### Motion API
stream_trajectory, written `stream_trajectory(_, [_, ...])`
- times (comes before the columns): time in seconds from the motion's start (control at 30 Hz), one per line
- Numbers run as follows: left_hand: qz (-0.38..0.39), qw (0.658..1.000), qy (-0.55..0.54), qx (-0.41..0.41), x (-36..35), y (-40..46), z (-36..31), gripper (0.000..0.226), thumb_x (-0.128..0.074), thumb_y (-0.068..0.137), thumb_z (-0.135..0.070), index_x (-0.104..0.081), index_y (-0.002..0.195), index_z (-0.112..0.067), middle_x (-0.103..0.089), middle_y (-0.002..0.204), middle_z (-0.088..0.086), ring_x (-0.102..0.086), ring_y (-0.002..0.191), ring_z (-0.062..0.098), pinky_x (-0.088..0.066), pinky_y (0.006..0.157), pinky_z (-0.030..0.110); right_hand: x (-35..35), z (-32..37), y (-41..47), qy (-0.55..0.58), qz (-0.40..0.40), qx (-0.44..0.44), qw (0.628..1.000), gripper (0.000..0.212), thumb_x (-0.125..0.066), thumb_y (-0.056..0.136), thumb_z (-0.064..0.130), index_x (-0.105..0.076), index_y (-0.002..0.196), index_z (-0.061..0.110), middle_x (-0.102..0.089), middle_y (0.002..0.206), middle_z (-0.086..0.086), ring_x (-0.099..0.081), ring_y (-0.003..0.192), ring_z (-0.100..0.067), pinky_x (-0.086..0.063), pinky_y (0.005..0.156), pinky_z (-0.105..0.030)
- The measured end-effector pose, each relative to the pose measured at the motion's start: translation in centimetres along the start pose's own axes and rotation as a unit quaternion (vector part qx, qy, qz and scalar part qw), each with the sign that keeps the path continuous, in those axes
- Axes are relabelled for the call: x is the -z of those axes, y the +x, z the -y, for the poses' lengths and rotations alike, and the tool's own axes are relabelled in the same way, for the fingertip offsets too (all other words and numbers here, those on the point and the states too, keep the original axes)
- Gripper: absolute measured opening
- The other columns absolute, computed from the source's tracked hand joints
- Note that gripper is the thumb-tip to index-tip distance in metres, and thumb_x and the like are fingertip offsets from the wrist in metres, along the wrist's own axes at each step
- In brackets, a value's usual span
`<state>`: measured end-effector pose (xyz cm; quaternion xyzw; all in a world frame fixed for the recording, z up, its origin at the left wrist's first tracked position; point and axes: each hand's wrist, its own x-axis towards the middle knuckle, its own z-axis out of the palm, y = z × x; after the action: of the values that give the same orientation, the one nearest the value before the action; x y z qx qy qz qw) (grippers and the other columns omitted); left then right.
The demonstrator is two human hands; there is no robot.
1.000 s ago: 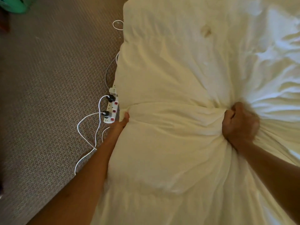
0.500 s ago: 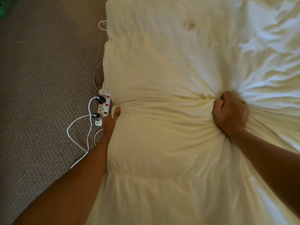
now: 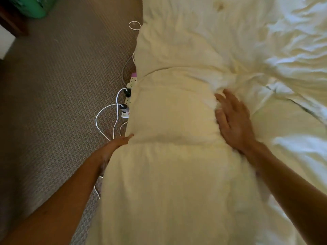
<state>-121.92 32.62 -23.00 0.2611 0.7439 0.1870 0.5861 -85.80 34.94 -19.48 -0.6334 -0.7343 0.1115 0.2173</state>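
Observation:
A thick cream-white duvet lies folded over itself along the bed's left side, with a fold line across its middle. My right hand lies flat on the duvet's right edge, fingers spread and straight. My left hand is at the duvet's left edge near the floor; its thumb shows on top and its fingers are hidden under the fabric.
Crumpled white sheets cover the bed to the right. On the patterned carpet beside the bed lies a white power strip with black plugs and looping white cables. A green object sits at top left.
My right hand has let go of the bunched duvet and now lies flat on it. The folded part has been pulled toward me, and my left hand moved back along the edge.

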Motion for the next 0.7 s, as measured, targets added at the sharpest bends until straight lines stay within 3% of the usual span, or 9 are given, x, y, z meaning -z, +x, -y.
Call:
stream_trajectory(0.07, [-0.026, 0.999, 0.014, -0.012, -0.7, 0.2, 0.8, 0.026, -0.040, 0.104, -0.011, -0.057, 0.117, 0.004, -0.076, 0.088, 0.011, -0.069, 0.087, 0.002, -0.047, 0.072, 0.008, -0.7, -0.7, 0.1, -0.011, 0.018, 0.010, 1.000, 0.052, -0.029, 0.101, 0.037, -0.046, 0.144, 0.012, -0.039, 0.153, -0.017, -0.036, 0.142, -0.029, -0.032, 0.113, -0.050])
stream_trajectory(0.17, [-0.051, 0.993, 0.075, -0.076, -2.2, -0.8, 1.0, 0.039, -0.041, 0.104, -0.014, -0.048, 0.135, 0.009, -0.047, 0.142, 0.025, -0.045, 0.133, 0.034, -0.034, 0.104, 0.027, -0.3, -0.4, 1.4, -0.012, 0.023, -0.010, 1.000, 0.059, -0.028, 0.097, 0.040, -0.049, 0.142, 0.009, -0.042, 0.150, -0.019, -0.039, 0.140, -0.031, -0.032, 0.114, -0.047])
stream_trajectory(0.33, [-0.035, 0.989, -0.019, -0.144, -1.9, 0.8, 4.1, 0.052, -0.047, 0.102, -0.025, -0.037, 0.145, 0.003, -0.038, 0.151, 0.021, -0.036, 0.139, 0.033, -0.026, 0.115, 0.030, 0.3, 1.6, -0.1, -0.018, 0.036, -0.009, 0.999, 0.076, -0.019, 0.088, 0.050, -0.045, 0.143, 0.005, -0.045, 0.146, -0.023, -0.040, 0.137, -0.034, -0.034, 0.111, -0.048])
stream_trajectory(0.4, [-0.024, 0.991, -0.038, -0.127, -0.8, 1.7, 6.1, 0.079, -0.065, 0.084, -0.058, -0.049, 0.139, -0.003, -0.055, 0.139, 0.012, -0.050, 0.130, 0.023, -0.035, 0.113, 0.035, 0.1, 3.5, -1.8, -0.003, 0.030, 0.001, 1.000, 0.074, -0.020, 0.091, 0.052, -0.045, 0.143, 0.006, -0.047, 0.145, -0.020, -0.039, 0.138, -0.032, -0.036, 0.109, -0.050])
stream_trajectory(0.43, [-0.013, 0.987, -0.067, -0.145, -0.5, 1.2, 6.3, 0.064, -0.064, 0.085, -0.057, -0.060, 0.128, -0.010, -0.068, 0.121, -0.001, -0.061, 0.113, 0.010, -0.044, 0.105, 0.028, 0.0, 4.4, -2.6, 0.005, 0.031, 0.013, 0.999, 0.070, -0.022, 0.093, 0.051, -0.044, 0.143, 0.007, -0.046, 0.146, -0.019, -0.037, 0.140, -0.031, -0.035, 0.110, -0.050])
stream_trajectory(0.47, [-0.005, 0.982, -0.089, -0.167, -0.6, 0.0, 6.0, 0.032, -0.055, 0.096, -0.042, -0.068, 0.111, -0.017, -0.074, 0.097, -0.013, -0.066, 0.093, -0.002, -0.050, 0.091, 0.018, -0.2, 5.1, -3.3, 0.005, 0.036, 0.028, 0.999, 0.067, -0.024, 0.095, 0.048, -0.042, 0.145, 0.007, -0.043, 0.148, -0.019, -0.034, 0.142, -0.030, -0.033, 0.111, -0.050])
stream_trajectory(0.53, [0.022, 0.971, -0.133, -0.199, -0.7, -1.2, 5.3, 0.044, -0.044, 0.099, -0.013, -0.078, 0.073, -0.025, -0.072, 0.070, -0.017, -0.066, 0.067, -0.005, -0.052, 0.070, 0.014, -0.2, 6.1, -3.8, -0.012, 0.040, 0.058, 0.997, 0.062, -0.028, 0.098, 0.044, -0.037, 0.147, 0.008, -0.034, 0.153, -0.019, -0.028, 0.145, -0.030, -0.028, 0.112, -0.048])
stream_trajectory(0.6, [0.057, 0.966, -0.137, -0.213, -1.3, -1.6, 5.1, 0.054, -0.048, 0.094, -0.010, -0.075, 0.051, -0.028, -0.072, 0.068, -0.015, -0.067, 0.063, -0.003, -0.053, 0.065, 0.015, 0.0, 6.5, -3.5, -0.017, 0.052, 0.067, 0.996, 0.059, -0.031, 0.101, 0.043, -0.034, 0.149, 0.009, -0.029, 0.156, -0.019, -0.023, 0.147, -0.030, -0.024, 0.113, -0.049])
stream_trajectory(0.7, [0.026, 0.961, -0.134, -0.242, -0.7, -1.0, 4.9, 0.052, -0.052, 0.097, -0.012, -0.076, 0.054, -0.026, -0.072, 0.077, -0.014, -0.068, 0.068, 0.003, -0.054, 0.079, 0.019, 0.4, 7.8, -2.8, -0.008, 0.052, 0.081, 0.995, 0.067, -0.023, 0.095, 0.053, -0.035, 0.147, 0.013, -0.030, 0.155, -0.016, -0.023, 0.147, -0.028, -0.025, 0.114, -0.053])
